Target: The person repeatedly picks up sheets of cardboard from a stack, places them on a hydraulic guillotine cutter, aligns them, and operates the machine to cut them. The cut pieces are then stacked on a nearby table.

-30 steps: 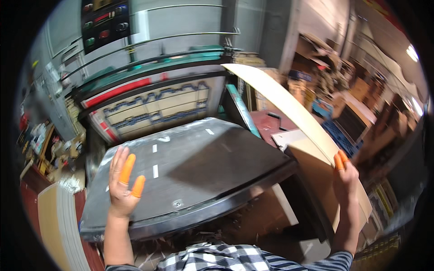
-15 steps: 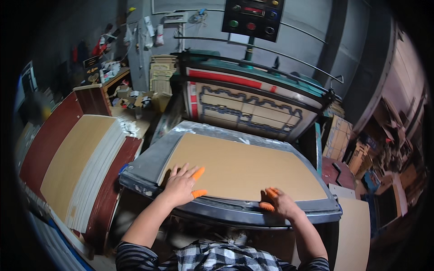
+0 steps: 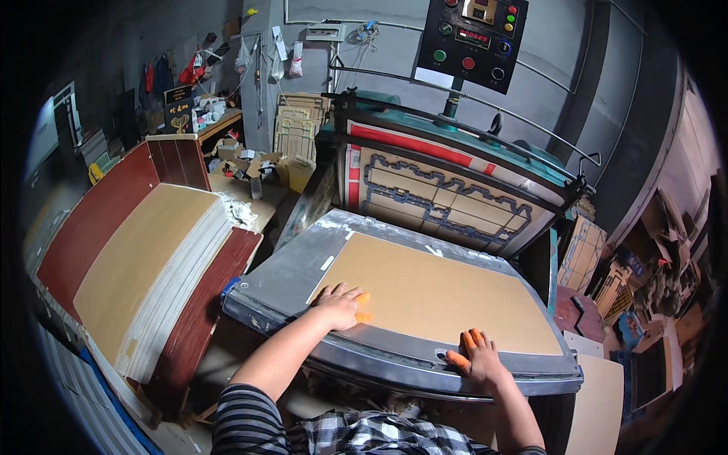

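A flat brown cardboard sheet (image 3: 432, 292) lies on the grey metal bed (image 3: 277, 277) of a press in front of me. My left hand (image 3: 337, 307) rests with fingers spread on the sheet's near left corner. Orange finger covers show on its thumb and a finger. Near the sheet's front right edge is my right hand (image 3: 479, 359), its orange-covered fingers stretched out and its thumb by the bed's front strip. Neither hand grips anything. Behind the bed, the press's raised plate carries a die board (image 3: 447, 199) with dark, zigzag outlines.
At the left, a stack of cardboard sheets (image 3: 144, 258) sits in a dark red holder (image 3: 98, 220). A control panel (image 3: 472, 45) with coloured buttons stands above the press. Another brown sheet (image 3: 599, 402) is low at the right. Die boards (image 3: 299, 125) lean behind the press.
The cardboard sheet has slid right on the bed, baring a white mark at its left. My right hand's fingers have gone from curled at the front edge to stretched out. The view has shifted.
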### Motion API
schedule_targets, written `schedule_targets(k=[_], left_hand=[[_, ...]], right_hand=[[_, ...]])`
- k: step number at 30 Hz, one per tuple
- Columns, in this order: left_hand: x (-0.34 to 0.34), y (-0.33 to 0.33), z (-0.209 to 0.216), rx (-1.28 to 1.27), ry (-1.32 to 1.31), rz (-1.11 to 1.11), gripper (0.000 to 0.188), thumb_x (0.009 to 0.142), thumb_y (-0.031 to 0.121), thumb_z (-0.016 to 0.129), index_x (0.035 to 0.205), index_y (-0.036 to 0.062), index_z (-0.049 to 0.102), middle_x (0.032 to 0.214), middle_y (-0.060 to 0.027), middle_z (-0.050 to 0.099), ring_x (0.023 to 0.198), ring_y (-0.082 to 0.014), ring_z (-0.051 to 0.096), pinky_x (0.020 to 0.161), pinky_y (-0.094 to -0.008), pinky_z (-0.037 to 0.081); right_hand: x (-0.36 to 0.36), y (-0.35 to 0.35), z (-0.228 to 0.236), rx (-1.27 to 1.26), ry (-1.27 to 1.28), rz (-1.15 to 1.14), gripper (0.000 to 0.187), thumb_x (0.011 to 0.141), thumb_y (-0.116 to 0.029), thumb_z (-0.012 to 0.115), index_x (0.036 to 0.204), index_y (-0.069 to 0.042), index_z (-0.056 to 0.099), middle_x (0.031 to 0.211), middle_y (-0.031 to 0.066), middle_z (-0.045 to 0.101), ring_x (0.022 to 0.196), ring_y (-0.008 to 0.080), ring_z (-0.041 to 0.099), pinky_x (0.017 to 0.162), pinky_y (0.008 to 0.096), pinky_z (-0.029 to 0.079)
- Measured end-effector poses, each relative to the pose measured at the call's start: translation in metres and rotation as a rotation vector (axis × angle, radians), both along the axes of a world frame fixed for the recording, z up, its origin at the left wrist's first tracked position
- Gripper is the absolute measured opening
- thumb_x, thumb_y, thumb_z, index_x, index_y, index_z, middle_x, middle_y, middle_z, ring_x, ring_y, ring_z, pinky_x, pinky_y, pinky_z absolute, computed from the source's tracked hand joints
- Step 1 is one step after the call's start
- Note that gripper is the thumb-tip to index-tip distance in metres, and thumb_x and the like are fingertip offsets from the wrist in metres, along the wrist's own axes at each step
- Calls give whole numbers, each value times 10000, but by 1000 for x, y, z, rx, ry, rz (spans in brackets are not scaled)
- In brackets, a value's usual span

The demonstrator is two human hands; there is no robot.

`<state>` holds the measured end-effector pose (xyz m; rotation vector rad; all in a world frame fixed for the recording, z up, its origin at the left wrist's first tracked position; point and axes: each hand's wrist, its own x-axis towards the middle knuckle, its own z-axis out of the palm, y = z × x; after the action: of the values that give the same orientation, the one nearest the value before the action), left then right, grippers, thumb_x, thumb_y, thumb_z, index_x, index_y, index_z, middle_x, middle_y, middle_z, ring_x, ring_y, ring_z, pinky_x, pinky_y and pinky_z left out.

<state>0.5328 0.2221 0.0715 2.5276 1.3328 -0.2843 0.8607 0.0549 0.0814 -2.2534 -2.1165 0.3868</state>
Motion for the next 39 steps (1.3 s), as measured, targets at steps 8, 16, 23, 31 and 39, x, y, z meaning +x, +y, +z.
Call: schedule_targets(k=[8, 16, 23, 31, 39], left_hand=[[6, 39, -12, 25, 81, 127, 621, 962, 478, 398, 1483, 153, 306, 1550, -32, 271, 1419, -331, 226, 1129, -491, 214], [8, 29, -12, 97, 1, 128, 674, 927, 554, 433, 1454, 141, 363, 1531, -60, 303, 1420, -344, 212, 1127, -539, 167], [58, -15, 3, -7, -14, -172, 778, 890, 696, 337, 1484, 195, 310, 1561, -37, 239, 1440, -354, 149, 1144, -566, 80], [57, -22, -5, -41, 9, -102, 793, 884, 716, 316, 1503, 225, 259, 1573, -23, 206, 1440, -380, 124, 1145, -560, 89], [57, -10, 0, -4, -84, -82, 783, 874, 682, 411, 1475, 186, 330, 1558, -42, 244, 1424, -359, 187, 1139, -528, 115]], right_hand=[[9, 60, -24, 37, 56, 98, 853, 813, -756, 448, 1324, -73, 435, 1402, 222, 387, 1342, 415, 304, 1091, 502, 263], [-3, 93, -21, -99, 89, 88, 894, 841, -747, 405, 1357, -18, 452, 1401, 239, 404, 1325, 391, 353, 1090, 435, 305], [-10, 88, -27, 50, 72, 108, 843, 831, -741, 437, 1286, -34, 498, 1351, 221, 446, 1284, 386, 400, 1075, 454, 314], [-12, 81, -24, -17, 34, 140, 817, 828, -749, 427, 1279, -71, 486, 1353, 197, 443, 1307, 381, 371, 1092, 444, 288], [6, 74, -28, 61, 97, 82, 804, 874, -686, 433, 1426, -104, 377, 1486, 165, 322, 1370, 344, 307, 1116, 438, 240]])
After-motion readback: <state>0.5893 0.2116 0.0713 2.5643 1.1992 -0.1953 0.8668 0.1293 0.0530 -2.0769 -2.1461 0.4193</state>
